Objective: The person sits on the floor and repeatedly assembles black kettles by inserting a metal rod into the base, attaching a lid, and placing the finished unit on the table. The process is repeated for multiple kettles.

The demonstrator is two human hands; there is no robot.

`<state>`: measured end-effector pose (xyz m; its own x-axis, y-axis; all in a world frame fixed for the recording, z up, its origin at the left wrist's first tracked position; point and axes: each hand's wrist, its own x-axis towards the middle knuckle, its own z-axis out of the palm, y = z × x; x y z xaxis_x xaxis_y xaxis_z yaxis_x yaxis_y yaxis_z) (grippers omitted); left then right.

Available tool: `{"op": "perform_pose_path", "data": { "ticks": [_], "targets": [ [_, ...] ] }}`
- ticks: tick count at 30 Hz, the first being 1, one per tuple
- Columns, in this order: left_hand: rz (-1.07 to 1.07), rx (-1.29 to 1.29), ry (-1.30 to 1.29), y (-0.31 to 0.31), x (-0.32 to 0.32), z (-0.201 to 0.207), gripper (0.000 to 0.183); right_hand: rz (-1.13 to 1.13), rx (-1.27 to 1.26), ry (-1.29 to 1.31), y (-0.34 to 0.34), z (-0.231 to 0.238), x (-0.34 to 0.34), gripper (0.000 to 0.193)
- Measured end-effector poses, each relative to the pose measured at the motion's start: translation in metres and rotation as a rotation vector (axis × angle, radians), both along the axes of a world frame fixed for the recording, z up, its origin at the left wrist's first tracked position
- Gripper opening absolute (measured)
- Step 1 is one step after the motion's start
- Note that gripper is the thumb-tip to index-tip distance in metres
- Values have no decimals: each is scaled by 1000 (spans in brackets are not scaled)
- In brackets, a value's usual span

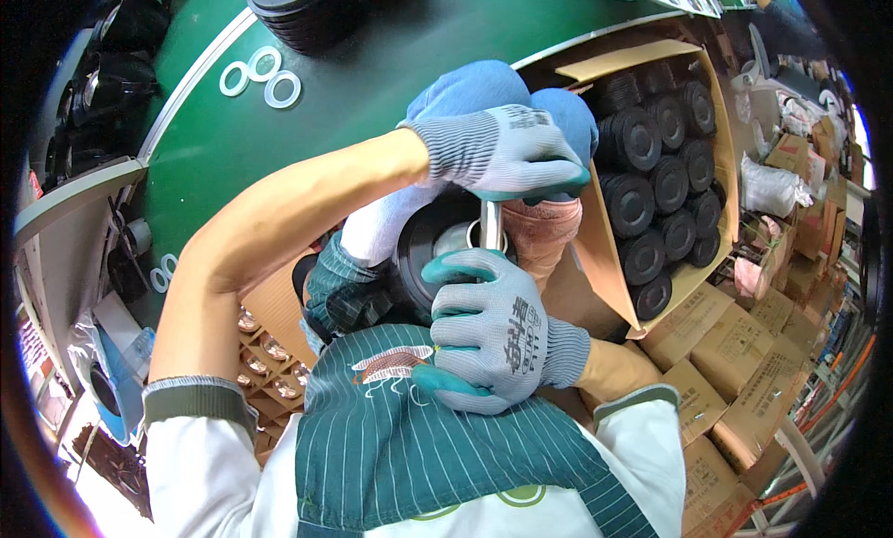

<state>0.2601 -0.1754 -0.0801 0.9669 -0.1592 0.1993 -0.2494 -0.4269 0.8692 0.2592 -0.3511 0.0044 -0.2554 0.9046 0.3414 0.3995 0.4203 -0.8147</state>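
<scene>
A shiny metal tube [490,224] runs between my two hands above my lap. My left hand [521,155], in a grey glove with green-coated fingers, is closed over its far end. My right hand [493,329], gloved the same way, lies back upward with its fingers curled over the tube's near end. What lies under its palm is hidden. Below the tube, between my legs, sits a round black part [416,252] with a pale metal ring [458,239] at its centre, partly covered by my hands.
A green table [363,96] ahead carries white rings [283,89] and a stack of black discs [302,13]. To the right an open carton [595,273] holds several black round parts [633,203]. Closed cartons [712,329] stand behind it. At left, a divided box [270,375] contains shiny pieces.
</scene>
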Motion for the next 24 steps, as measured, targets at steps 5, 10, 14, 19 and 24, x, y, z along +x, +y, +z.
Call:
{"op": "perform_pose_path", "data": {
  "ticks": [5, 10, 14, 19, 24],
  "targets": [
    [283, 149, -368, 36, -50, -15, 40, -100, -12, -47, -16, 10, 30, 39],
    [935, -638, 301, 82, -173, -21, 48, -697, -476, 159, -81, -36, 7, 115],
    [1508, -20, 277, 87, -287, -92, 56, -716, -449, -150, -70, -39, -15, 100],
    [1628, 410, 476, 77, -308, -81, 63, -718, -372, -60, -61, -16, -15, 84],
    [1421, 860, 85, 50, -312, -41, 83, -840, 27, 103, -36, 44, -1, 84]
  ]
}}
